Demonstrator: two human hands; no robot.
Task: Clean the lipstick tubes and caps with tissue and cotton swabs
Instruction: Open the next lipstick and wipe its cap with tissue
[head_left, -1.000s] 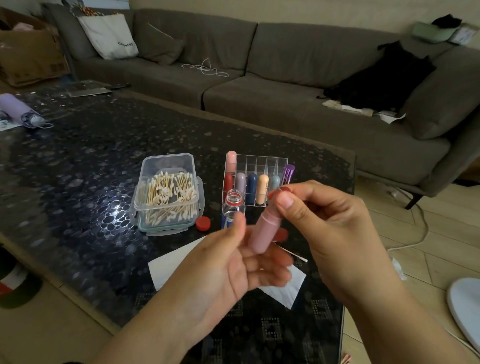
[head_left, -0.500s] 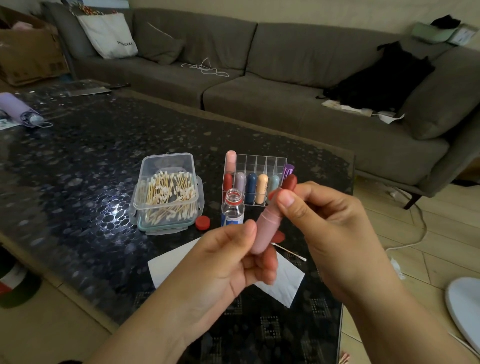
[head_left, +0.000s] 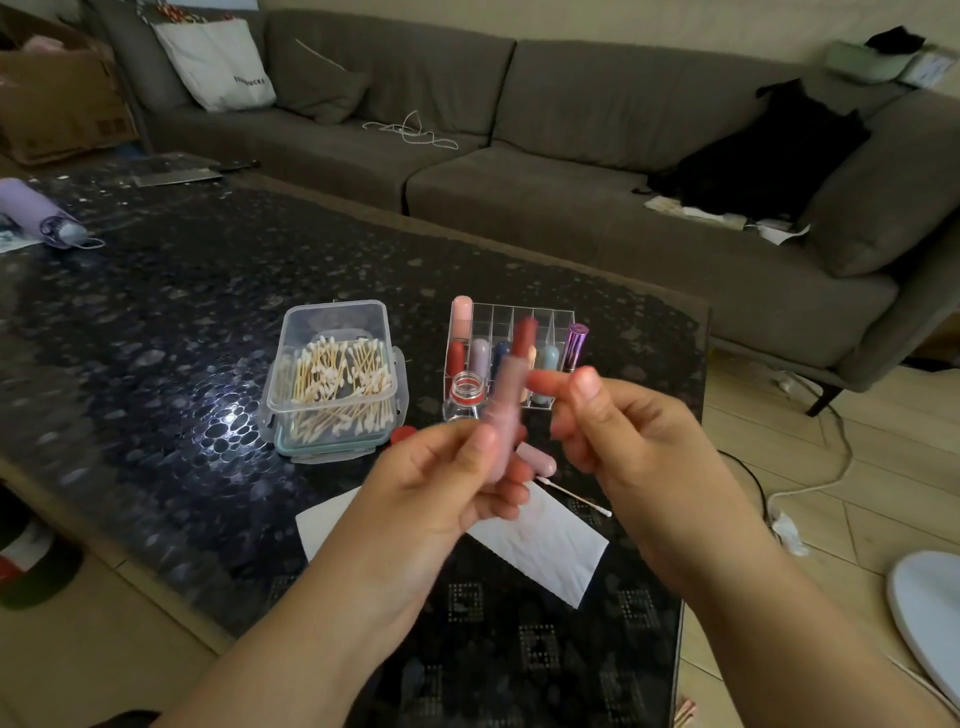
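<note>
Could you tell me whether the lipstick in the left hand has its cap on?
No, the pink lipstick gripped by the left hand shows its red bullet uncovered, and a pink cap lies on the table.

I am sitting in a home living room. Ahead of me a long grey-brown fabric corner sofa (head_left: 519, 171) wraps round the far side, with a white cloth tote bag (head_left: 218, 62) propped against its back, a loose white cord (head_left: 410, 132) on the seat, and a heap of black clothing (head_left: 769, 156) over some papers. A brown cardboard box (head_left: 57, 98) stands at the left. My low desk (head_left: 156, 322) has a dark glossy top patterned with pebble shapes. The floor (head_left: 810, 483) is pale wooden boards, with a white cable (head_left: 810, 486) trailing across it.
</note>
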